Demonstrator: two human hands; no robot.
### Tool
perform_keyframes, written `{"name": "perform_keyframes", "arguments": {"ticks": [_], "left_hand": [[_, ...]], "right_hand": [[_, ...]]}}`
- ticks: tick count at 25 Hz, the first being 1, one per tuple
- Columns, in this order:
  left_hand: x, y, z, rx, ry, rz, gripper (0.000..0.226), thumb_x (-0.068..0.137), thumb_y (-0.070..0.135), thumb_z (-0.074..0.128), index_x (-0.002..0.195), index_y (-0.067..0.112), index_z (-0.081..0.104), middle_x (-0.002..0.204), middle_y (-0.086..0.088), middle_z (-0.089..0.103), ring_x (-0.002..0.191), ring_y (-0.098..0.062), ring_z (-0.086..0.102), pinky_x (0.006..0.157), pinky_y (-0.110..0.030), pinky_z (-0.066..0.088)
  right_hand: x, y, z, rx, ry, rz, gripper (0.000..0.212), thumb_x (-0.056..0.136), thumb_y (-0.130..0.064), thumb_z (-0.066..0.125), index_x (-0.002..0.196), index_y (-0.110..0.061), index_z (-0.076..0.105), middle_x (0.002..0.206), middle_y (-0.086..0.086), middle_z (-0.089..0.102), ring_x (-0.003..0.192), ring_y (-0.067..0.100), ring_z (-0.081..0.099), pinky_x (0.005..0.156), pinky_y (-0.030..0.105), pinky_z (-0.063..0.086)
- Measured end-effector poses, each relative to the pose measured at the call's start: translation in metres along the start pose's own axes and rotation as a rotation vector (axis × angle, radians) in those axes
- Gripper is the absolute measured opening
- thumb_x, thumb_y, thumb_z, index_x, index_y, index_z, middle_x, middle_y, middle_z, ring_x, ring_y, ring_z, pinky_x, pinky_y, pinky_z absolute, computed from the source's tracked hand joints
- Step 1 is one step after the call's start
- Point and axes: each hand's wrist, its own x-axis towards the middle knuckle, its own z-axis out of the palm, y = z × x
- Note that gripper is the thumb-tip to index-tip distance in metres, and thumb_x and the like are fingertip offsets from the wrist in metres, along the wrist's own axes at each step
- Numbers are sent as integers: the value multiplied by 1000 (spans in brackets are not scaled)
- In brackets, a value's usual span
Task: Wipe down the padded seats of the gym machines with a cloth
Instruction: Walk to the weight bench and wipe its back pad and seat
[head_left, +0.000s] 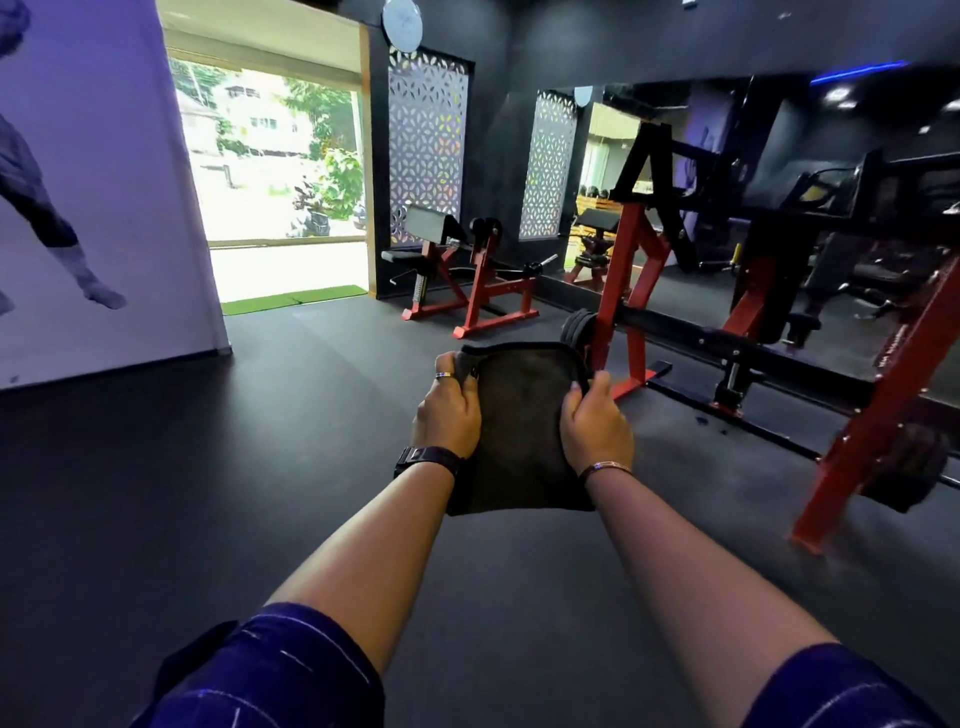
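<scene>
A gym with a dark rubber floor (234, 467) opens at the far left onto a bright doorway (280, 182), with a green mat (291, 300) at its threshold. A mirror (727, 171) runs along the right wall, and a round clock (401, 18) hangs above the doorway's right side.

Out in front of the person, above the floor, a dark cloth (519, 431) hangs stretched between both hands, touching no machine. The left grip (449, 410), with a ring and a black wristwatch (426, 460), has its fingers curled over the cloth's upper left edge. The right grip (597, 421), with a thin bracelet (605, 467) at the wrist, pinches the upper right edge.

Just beyond the cloth stands a red-and-black machine (623, 270). Farther back, beside the doorway, a smaller red-framed machine (493, 296) carries a black padded seat (408, 256), well apart from the cloth.
</scene>
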Motion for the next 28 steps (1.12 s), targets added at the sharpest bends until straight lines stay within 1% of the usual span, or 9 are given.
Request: {"name": "perform_keyframes", "arguments": {"ticks": [3,5,8,12,17,20,23,25,28], "left_hand": [[97,-36,36,8,1,14,26,99,31,33,124,26,32,106,-12,65,96,-36,62,82,-45,52],[171,-55,55,24,3,30,25,99,29,34,124,23,33,102,-13,65,93,-37,62,79,-43,49],[272,-74,81,34,30,41,26,99,27,35,124,22,33,102,-13,65,93,-37,62,79,-42,48],[376,-105,120,40,59,20,24,98,26,36,121,23,35,101,-12,65,92,-38,62,79,-44,50],[501,-142,186,85,58,14,25,98,25,36,122,19,37,98,-17,65,92,-41,60,74,-41,44],[586,-162,237,83,61,16,23,98,25,36,120,19,37,97,-17,65,91,-42,60,71,-39,42],[681,-177,283,62,90,-50,24,98,25,36,121,19,35,98,-19,65,92,-43,60,72,-40,43],[733,-187,302,52,112,-78,24,98,26,35,121,19,34,98,-20,64,92,-44,59,73,-41,43],[818,-206,332,79,115,-54,26,98,26,35,123,18,35,99,-21,64,93,-44,59,74,-42,43]], "right_hand": [[83,0,71,16,-31,-7,24,99,-30,34,111,-9,38,100,20,61,91,42,59,71,43,44],[143,-6,117,33,-31,14,24,99,-31,34,110,-11,37,99,19,60,90,41,60,70,42,43],[233,-18,177,42,-7,-10,24,98,-30,35,109,-9,38,96,20,61,90,42,60,69,42,43],[329,-22,244,7,-6,-28,26,98,-29,35,111,-8,39,97,22,62,89,43,60,65,37,35],[445,-3,328,-58,28,-31,26,99,-30,36,112,-8,41,95,19,64,88,41,61,63,34,29],[533,13,384,-18,-7,-15,26,98,-31,34,110,-8,39,99,21,62,90,42,61,63,37,33],[638,17,443,-29,-47,-75,28,98,-34,33,108,-8,38,103,21,62,91,43,60,69,43,43],[688,15,471,-48,-53,-105,30,98,-35,31,110,-8,38,106,20,61,91,43,60,71,45,44],[762,15,522,-35,-32,-96,33,99,-34,31,116,-6,38,107,20,62,92,43,60,71,44,44]]}}
